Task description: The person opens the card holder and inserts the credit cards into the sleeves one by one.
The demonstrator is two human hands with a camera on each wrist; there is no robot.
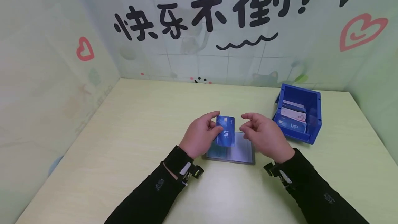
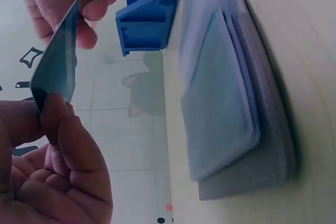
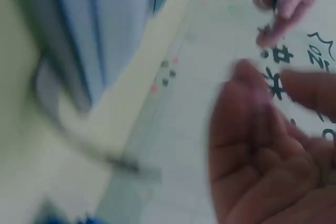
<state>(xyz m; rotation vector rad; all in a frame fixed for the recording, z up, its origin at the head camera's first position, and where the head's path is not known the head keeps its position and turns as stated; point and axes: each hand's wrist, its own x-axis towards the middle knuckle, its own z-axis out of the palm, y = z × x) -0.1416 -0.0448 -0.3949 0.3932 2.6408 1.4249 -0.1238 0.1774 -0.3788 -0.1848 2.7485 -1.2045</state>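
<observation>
Between thumb and fingers, my left hand [image 1: 199, 134] pinches a blue VIP card [image 1: 229, 138], held upright over the card holder. My right hand [image 1: 268, 137] is just right of the card, its fingers loosely bent and nothing in them; a gap separates it from the card in the head view. The card holder [image 1: 242, 150] lies open on the table below both hands. Its clear sleeves [image 2: 218, 103] and grey cover [image 2: 252, 174] show in the left wrist view. The right wrist view is blurred, with the right hand [image 3: 262, 166] seen from its palm side.
A blue plastic bin [image 1: 315, 115] stands at the back right of the table, with several cards [image 1: 292, 123] in it. Printed walls [image 1: 192, 65] border the table [image 1: 140, 113] at the back and on both sides.
</observation>
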